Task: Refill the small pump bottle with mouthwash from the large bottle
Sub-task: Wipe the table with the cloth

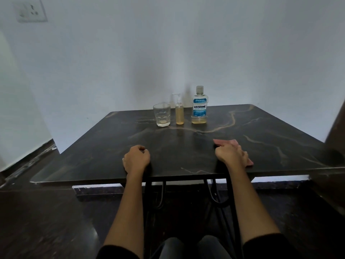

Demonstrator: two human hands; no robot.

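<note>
Our small pump bottle (179, 114) stands at the table's (112, 143) far edge between the Listerine bottle (199, 107) and a glass tumbler (161, 114); light, tippy, best gripped round its body. Our left hand (136, 159) rests loosely curled, empty; our right hand (231, 154) lies on a pink cloth (225, 142).

Both bare forearms reach forward side by side from dark sleeves, the left hand (136, 159) lying knuckles-up with its fingers loosely curled under and holding nothing, the right hand (231, 153) well apart, palm down with fingers flatter and angled outward.
</note>
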